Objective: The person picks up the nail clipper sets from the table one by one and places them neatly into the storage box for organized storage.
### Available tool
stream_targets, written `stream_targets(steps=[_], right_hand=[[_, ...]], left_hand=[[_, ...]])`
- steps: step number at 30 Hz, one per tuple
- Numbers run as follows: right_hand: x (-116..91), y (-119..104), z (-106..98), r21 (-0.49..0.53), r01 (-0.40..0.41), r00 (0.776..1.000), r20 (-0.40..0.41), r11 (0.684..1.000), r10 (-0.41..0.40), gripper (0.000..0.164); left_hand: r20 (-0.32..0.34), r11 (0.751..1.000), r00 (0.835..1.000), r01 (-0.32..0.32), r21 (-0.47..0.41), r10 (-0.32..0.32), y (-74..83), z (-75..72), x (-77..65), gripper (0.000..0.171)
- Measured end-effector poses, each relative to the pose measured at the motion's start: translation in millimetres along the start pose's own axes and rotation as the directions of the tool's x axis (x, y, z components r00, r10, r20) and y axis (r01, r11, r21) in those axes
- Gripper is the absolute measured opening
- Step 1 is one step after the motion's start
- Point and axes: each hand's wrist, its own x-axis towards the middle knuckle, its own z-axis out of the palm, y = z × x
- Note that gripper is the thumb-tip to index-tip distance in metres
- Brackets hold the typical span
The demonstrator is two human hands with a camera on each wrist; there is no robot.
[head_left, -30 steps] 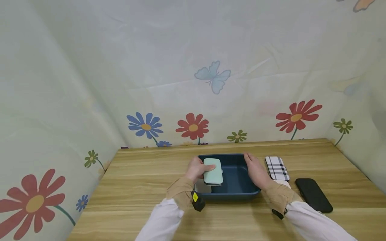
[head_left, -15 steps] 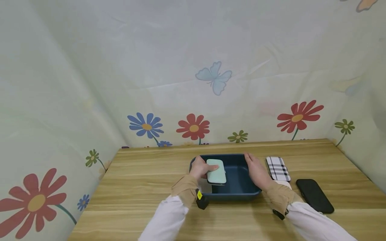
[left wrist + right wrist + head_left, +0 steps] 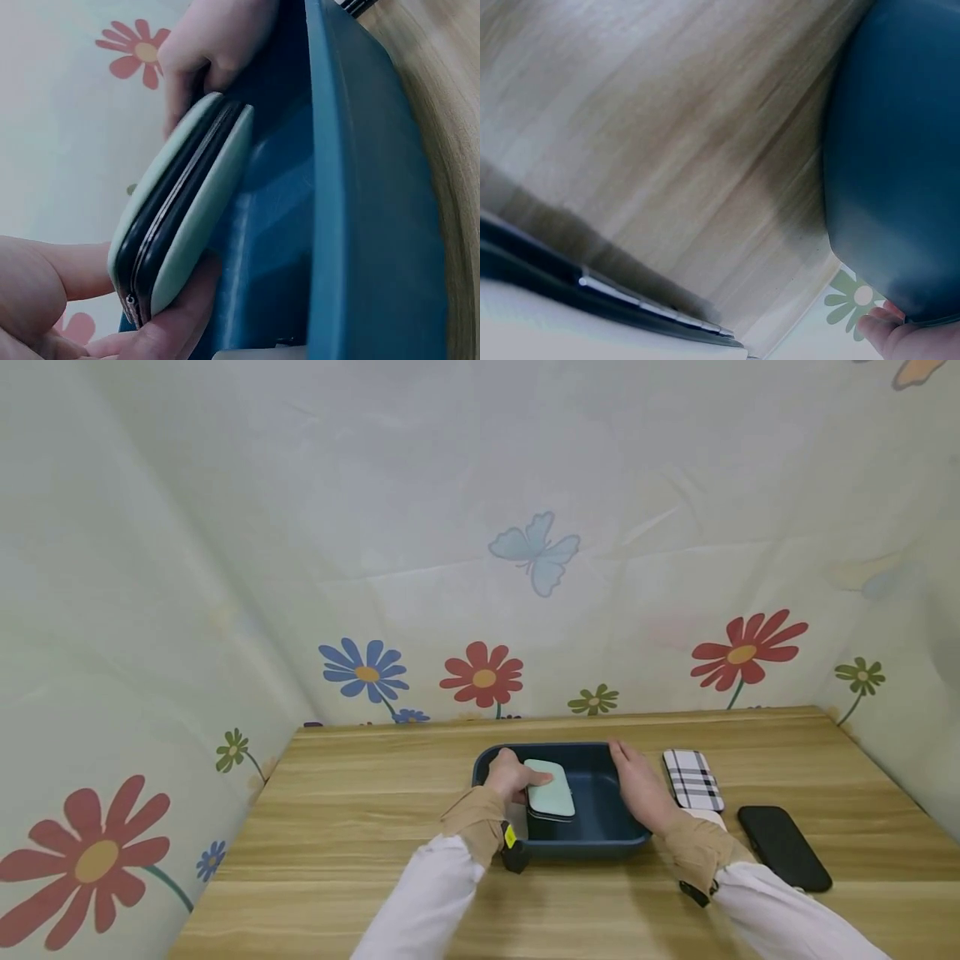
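Note:
A mint-green hard case (image 3: pixel 551 792) with black edges and a metal-framed seam tilts inside the dark blue bin (image 3: pixel 581 843). My left hand (image 3: pixel 512 772) pinches its left side, thumb on top and fingers underneath, as the left wrist view shows of the case (image 3: pixel 180 202). My right hand (image 3: pixel 643 789) grips the bin's right rim; in the right wrist view its fingers (image 3: pixel 885 330) touch the bin's outer wall. A pale item (image 3: pixel 517 817) lies at the left end of the bin, partly hidden by my left hand and the case.
Right of the bin lie a black-and-white plaid case (image 3: pixel 693 780) and a black case (image 3: pixel 784 847). A whitish item (image 3: pixel 707 817) shows partly behind my right wrist. The wooden table (image 3: pixel 360 810) meets a flower-print curtain at its back.
My left hand has moved the mint-green case to the right and slightly nearer, toward the bin's middle. My right hand has stayed on the rim.

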Motion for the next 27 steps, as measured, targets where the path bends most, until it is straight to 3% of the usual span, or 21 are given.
stream_targets(steps=[11, 22, 27], right_hand=[[1.3, -0.7, -1.3, 0.011, -0.022, 1.0, 0.019, 1.0, 0.022, 0.04], [1.8, 0.3, -0.3, 0.0, -0.049, 0.998, 0.038, 0.999, 0.049, 0.041], [2.3, -0.2, -1.4, 0.001, -0.054, 0.997, 0.048, 0.999, 0.054, 0.042]], left_hand=[[-0.008, 0.993, 1.0, 0.015, 0.115, -0.015, -0.3, 9.5, 11.4, 0.048], [0.042, 0.995, 0.998, 0.036, 0.09, -0.04, 3.6, 17.3, 11.9, 0.048], [0.038, 0.992, 0.998, 0.039, 0.119, -0.043, 1.5, 20.6, 14.3, 0.059]])
